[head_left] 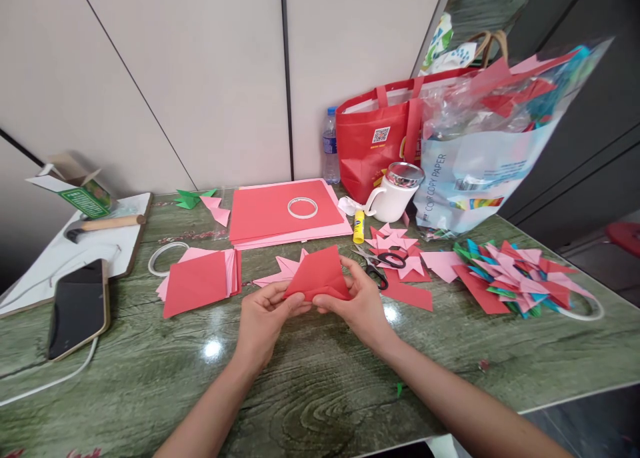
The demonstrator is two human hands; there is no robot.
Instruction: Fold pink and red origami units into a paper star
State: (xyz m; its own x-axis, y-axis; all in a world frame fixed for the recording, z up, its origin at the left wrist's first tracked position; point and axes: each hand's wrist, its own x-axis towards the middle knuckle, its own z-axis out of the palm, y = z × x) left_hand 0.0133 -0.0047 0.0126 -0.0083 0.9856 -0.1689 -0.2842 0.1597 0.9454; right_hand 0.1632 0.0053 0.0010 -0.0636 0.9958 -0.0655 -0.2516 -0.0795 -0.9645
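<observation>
- Fingers (274, 293) of both hands pinch a folded sheet of red paper (320, 271): L hand (259, 321) at its near L corner, R hand (365, 306) on its R side, thumbs (327, 303) close together on the near edge.
- Paper's held up over the green wood-grained desk (300, 405), approx. centre, partly hiding a pink folded-paper star shape (287, 268).
- For a neat fold: align edges 1st, then run thumbs from mid. outward w/ even pressure; prob. crisper if pressed on desk.
- Risk, imo: uneven pull could skew the crease.
- Nearby: stack of red & pink paper pieces (195, 285) to L; black-handled metal scissors (375, 261) & yellow glue stick (359, 229) beyond R hand.
</observation>
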